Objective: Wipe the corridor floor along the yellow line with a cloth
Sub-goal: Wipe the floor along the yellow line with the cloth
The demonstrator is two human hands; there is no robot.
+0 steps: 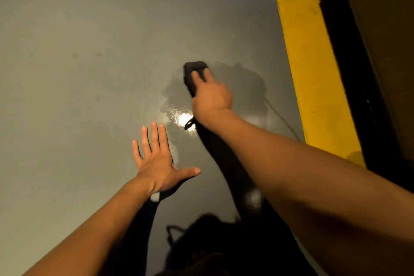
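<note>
- Head view: right hand (211, 98) pressing dark folded cloth (195, 74) onto glossy grey corridor floor (89, 29), well left of yellow painted line (313, 74); fingers flat on top, grip beneath not visible.
- Left hand (156, 163) splayed wide, holding nothing.
- Cloth probably soft, light, damp; best held flat under palm.
</note>
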